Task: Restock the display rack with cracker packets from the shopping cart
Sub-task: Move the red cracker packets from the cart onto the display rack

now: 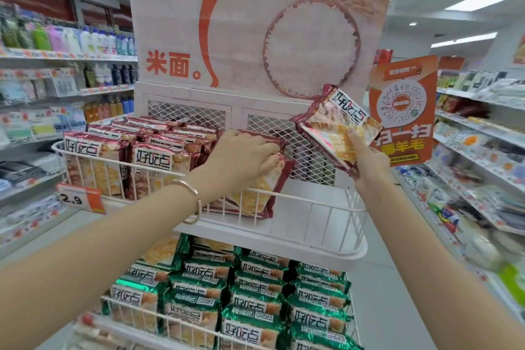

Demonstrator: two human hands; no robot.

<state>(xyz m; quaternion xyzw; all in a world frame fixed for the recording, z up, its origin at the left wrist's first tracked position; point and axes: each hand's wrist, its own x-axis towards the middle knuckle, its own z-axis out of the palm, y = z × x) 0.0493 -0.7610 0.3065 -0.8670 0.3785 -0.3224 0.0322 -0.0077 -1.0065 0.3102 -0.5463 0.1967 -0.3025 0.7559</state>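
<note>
Left hand point(241, 156) reaches into the white wire basket point(312, 203) of the display rack, its fingers curled over the top edge of a red cracker packet point(255, 196). That packet stands in the basket, tilted, with its lower corner against the front wires. A thin bangle point(193, 199) sits on the wrist behind the hand.

Left of this hand, more red packets point(153, 162) stand upright in rows and fill that side of the basket. Right of it, the basket floor is bare, with the mesh back panel point(309, 156) showing behind.

Right hand point(366, 159) is held up to the right of the left hand, a little apart from it and just outside the basket's right end. It pinches a second red cracker packet point(338, 122) by its lower corner. This packet is in the air, tilted, above the bare part of the basket.

Below both hands, green packets point(255, 293) crowd the lower tier. Above them rises the rice signboard point(255, 31), and an orange QR placard point(403, 111) hangs behind the right hand. A price tag point(81, 197) clips onto the basket's front, far left.
</note>
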